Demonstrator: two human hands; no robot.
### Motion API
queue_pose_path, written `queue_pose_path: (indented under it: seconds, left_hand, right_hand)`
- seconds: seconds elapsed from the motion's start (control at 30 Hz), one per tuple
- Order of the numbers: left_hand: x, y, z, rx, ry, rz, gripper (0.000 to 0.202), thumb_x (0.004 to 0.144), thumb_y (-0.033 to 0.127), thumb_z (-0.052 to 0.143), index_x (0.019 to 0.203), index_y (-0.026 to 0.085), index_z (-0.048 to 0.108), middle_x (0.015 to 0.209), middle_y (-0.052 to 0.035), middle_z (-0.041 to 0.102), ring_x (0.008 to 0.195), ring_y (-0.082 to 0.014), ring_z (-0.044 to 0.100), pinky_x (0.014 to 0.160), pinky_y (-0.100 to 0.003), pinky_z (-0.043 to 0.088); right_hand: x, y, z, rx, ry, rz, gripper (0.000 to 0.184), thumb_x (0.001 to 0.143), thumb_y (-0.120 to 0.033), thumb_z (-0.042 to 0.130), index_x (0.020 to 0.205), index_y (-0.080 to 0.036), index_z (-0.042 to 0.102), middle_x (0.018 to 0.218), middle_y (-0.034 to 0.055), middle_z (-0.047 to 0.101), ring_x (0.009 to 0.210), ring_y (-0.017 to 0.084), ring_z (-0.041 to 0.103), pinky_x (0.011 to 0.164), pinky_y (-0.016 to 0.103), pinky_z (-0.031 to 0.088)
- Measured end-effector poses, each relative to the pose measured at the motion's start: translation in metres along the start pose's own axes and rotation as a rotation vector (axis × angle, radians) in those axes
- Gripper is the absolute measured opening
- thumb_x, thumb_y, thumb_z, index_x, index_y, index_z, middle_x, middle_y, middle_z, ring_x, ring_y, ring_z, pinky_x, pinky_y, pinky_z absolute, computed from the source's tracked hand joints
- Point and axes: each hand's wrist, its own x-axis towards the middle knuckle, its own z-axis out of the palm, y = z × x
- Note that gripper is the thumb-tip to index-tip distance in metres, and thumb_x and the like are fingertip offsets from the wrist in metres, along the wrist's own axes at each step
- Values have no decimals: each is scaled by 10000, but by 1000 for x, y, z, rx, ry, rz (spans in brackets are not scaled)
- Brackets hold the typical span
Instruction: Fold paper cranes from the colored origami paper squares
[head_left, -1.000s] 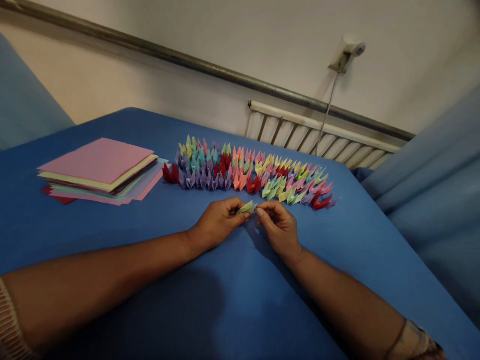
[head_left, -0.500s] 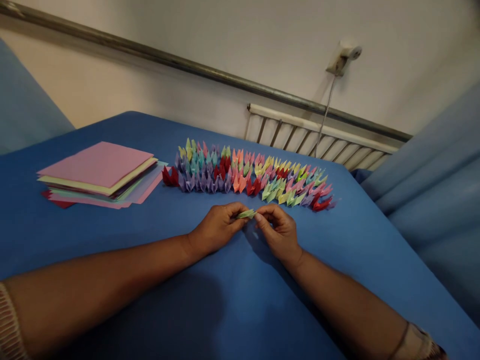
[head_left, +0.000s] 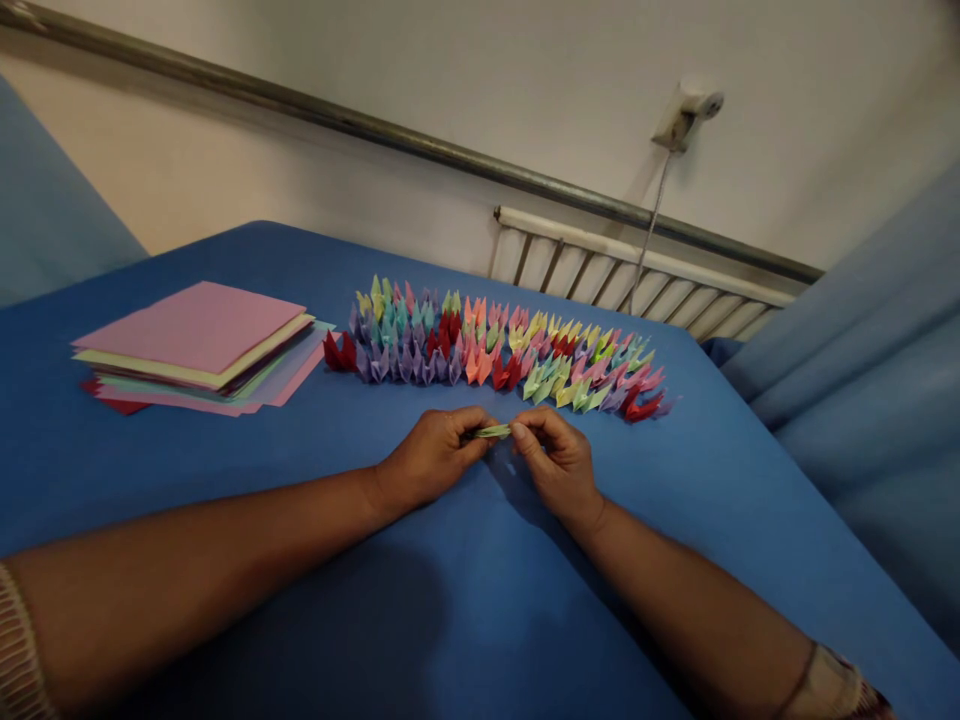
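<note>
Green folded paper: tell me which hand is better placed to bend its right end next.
Probably the right hand: its fingertips are at that end of the green folded paper; the left hand holds the other.

Behind the thin green folded paper [head_left: 491, 432], pointed multicoloured paper figures [head_left: 517, 338] are standing right of square multicoloured paper sheets [head_left: 195, 325].

Wall [head_left: 450, 60] w/ metal rail [head_left: 412, 143] — radiator [head_left: 585, 238], blue curtain [head_left: 877, 370] R.

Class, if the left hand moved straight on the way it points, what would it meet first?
Past the green folded paper it holds, the left hand would probably meet the right hand first, though depth is unclear.
</note>
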Motion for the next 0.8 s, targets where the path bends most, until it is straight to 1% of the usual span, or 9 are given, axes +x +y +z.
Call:
queue_pose_path:
  seconds: [0.1, 0.23, 0.33, 0.4, 0.47, 0.53, 0.67, 0.8]
  left_hand:
    - [0, 0, 0, 31, 3, 6, 149, 858, 245, 556, 891, 189, 690, 802, 8, 690, 753, -150, 621, 705, -240, 475]
    - [0, -2, 0, 29, -4, -10, 153, 861, 267, 564, 894, 189, 691, 800, 1, 689, 764, -154, 620, 702, -247, 477]
    - [1, -5, 1, -34, -3, -35, 140, 843, 282, 593, 880, 192, 693, 794, 3, 678, 764, -152, 613, 705, -251, 480]
    - [2, -6, 3, -126, -3, -82, 134, 818, 299, 628, 864, 186, 684, 765, 8, 660, 724, -141, 599, 678, -247, 482]
    - [3, -7, 4, -245, -14, -151, 153, 797, 324, 661, 841, 177, 669, 720, 18, 635, 666, -123, 583, 644, -240, 485]
    - [4, -6, 6, -357, -26, -214, 174, 779, 338, 686, 816, 171, 655, 700, 22, 626, 637, -109, 579, 629, -235, 492]
    - [5, -3, 7, -506, -46, -290, 189, 735, 322, 728, 797, 165, 644, 749, -1, 677, 668, -111, 618, 643, -238, 514]
    - [5, 0, 5, -578, -45, -362, 219, 711, 310, 757, 806, 155, 634, 758, -13, 700, 687, -116, 647, 628, -223, 516]
  right_hand:
    - [0, 1, 1, -6, 4, -3, 93, 897, -294, 586, 874, -216, 630, 761, -2, 587, 656, 126, 549, 635, 267, 451]
    - [0, 1, 2, -40, 0, -44, 43, 867, -254, 610, 876, -215, 627, 778, -1, 591, 657, 123, 549, 619, 259, 449]
    - [0, 0, 2, -79, 1, -67, 28, 859, -235, 604, 861, -219, 627, 759, -6, 582, 642, 120, 537, 605, 255, 442]
    - [0, 0, 2, -85, 7, -63, 38, 861, -232, 596, 852, -221, 631, 752, -5, 587, 648, 123, 541, 616, 259, 444]
    - [0, 1, 2, -50, 15, -21, 53, 865, -243, 595, 840, -218, 634, 755, -2, 600, 665, 127, 555, 640, 266, 453]
    - [0, 2, 2, 29, 22, 57, 72, 863, -270, 604, 826, -214, 631, 740, -6, 610, 662, 128, 564, 645, 268, 458]
    - [2, 0, 5, 216, 42, 203, 140, 831, -337, 636, 790, -208, 602, 667, -26, 592, 598, 117, 546, 588, 252, 454]
    - [4, -3, 7, 279, 68, 242, 188, 809, -375, 654, 764, -209, 578, 642, -37, 573, 572, 111, 537, 574, 248, 457]
